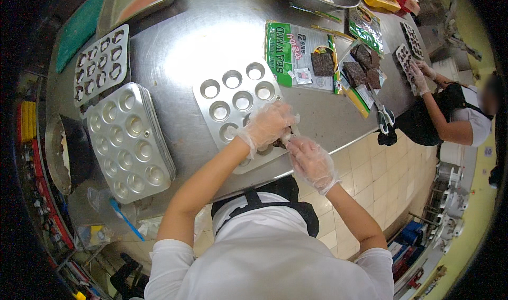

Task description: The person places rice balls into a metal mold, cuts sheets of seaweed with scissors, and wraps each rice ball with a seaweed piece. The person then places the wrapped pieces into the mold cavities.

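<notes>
Both of my hands, in clear plastic gloves, meet over the near right part of a silver muffin tin (236,117). My left hand (269,124) is closed, its fingers bent down over a small dark piece of seaweed (279,143). From the right, my right hand (313,165) pinches at the same piece, fingertips against those of the left. My left hand and wrist partly hide the seaweed and the cups beneath. The tin's visible far cups hold nothing.
Left of me are stacked muffin tins (129,141) and a tin lined with seaweed (97,58). Rightward lie a green seaweed packet (278,51), cut seaweed squares (355,73) and scissors (384,119). A rice bowl (344,1) stands far off. A co-worker (450,109) handles another tin at right.
</notes>
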Tool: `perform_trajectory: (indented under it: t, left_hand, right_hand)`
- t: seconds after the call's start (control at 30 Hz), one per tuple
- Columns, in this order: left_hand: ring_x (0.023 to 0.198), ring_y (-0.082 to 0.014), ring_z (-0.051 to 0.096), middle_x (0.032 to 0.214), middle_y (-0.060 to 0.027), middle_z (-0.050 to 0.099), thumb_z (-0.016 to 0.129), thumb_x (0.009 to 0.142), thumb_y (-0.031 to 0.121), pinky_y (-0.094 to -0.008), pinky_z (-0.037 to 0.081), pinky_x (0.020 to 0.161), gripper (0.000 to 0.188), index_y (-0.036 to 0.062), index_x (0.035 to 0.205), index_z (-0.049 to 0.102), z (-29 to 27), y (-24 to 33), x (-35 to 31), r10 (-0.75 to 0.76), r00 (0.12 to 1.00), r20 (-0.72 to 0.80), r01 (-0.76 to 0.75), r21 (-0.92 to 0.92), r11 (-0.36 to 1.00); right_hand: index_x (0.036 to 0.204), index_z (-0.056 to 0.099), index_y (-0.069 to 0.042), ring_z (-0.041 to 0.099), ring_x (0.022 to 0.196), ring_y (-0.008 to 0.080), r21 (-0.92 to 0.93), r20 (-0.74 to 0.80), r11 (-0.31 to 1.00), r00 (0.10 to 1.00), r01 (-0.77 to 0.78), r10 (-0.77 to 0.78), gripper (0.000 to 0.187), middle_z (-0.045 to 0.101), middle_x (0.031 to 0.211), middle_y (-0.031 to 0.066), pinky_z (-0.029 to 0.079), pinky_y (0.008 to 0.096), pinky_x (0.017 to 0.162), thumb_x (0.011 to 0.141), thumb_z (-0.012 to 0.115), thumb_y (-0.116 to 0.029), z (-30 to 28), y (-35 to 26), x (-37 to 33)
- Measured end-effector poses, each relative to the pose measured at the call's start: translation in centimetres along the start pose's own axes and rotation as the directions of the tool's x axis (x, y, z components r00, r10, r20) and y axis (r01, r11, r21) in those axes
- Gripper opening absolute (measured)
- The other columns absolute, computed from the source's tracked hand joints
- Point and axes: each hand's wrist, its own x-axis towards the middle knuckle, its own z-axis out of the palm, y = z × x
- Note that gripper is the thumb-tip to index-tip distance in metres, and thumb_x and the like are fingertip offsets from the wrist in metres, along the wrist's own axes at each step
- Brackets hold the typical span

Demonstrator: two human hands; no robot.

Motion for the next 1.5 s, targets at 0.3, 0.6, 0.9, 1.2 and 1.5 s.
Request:
perform_trajectory:
  t: [0.3,0.6,0.9,1.2,1.5]
  left_hand:
    - [0.083,-0.0274,0.052,0.085,-0.0093,0.052,0.061,0.064,0.011,-0.0366,0.043,0.072,0.011,0.008,0.073,0.056,0.1,-0.4,1.3,0.002,0.983,0.183,0.004,-0.033,0.999]
    - [0.078,-0.0282,0.051,0.074,-0.0094,0.051,0.056,0.067,0.008,-0.0372,0.041,0.072,0.005,0.0079,0.063,0.053,-0.2,-1.4,2.1,0.057,0.992,0.116,-0.033,-0.198,0.98]
    - [0.078,-0.0293,0.05,0.077,-0.0103,0.051,0.056,0.072,0.011,-0.0378,0.04,0.072,0.002,0.0089,0.072,0.056,-0.3,-1.5,2.2,0.083,0.977,0.198,-0.042,-0.202,0.979]
    - [0.083,-0.0287,0.053,0.085,-0.0112,0.056,0.057,0.078,0.016,-0.0382,0.042,0.074,0.012,0.0074,0.086,0.059,-2.5,0.6,-1.4,-0.405,0.912,-0.066,0.387,-0.19,0.902]
    - [0.091,-0.0308,0.052,0.094,-0.0139,0.056,0.06,0.077,0.019,-0.0398,0.041,0.08,0.018,0.0073,0.09,0.059,-1.6,2.2,-3.3,-0.438,0.885,-0.159,0.416,-0.155,0.896]
  right_hand:
    - [0.112,0.047,0.002,0.048,0.106,0.0299,0.021,-0.035,1.0,0.999,-0.016,0.017,0.044,0.05,0.112,0.0153,0.043,0.0366,0.087,0.069,0.056,-0.006,0.5,-0.1,-0.4]
    - [0.106,0.052,0.004,0.046,0.107,0.0285,0.009,-0.005,1.0,1.0,0.012,-0.012,0.037,0.048,0.114,0.0157,0.042,0.0356,0.089,0.071,0.056,-0.007,1.0,-0.2,1.3]
    - [0.106,0.054,0.003,0.051,0.1,0.0287,-0.184,0.013,0.982,0.999,-0.041,0.044,0.031,0.054,0.107,0.0149,0.042,0.0353,0.088,0.077,0.053,-0.01,2.0,-1.0,2.0]
    - [0.112,0.051,0.002,0.048,0.107,0.0264,-0.136,0.011,0.989,0.999,-0.048,0.05,0.036,0.051,0.114,0.0156,0.038,0.0341,0.093,0.079,0.05,-0.012,1.9,-0.6,2.1]
    - [0.117,0.048,-0.002,0.045,0.112,0.0257,0.144,0.103,0.975,0.982,-0.17,0.156,0.039,0.05,0.118,0.0132,0.032,0.0403,0.098,0.081,0.048,-0.015,0.6,0.4,1.8]
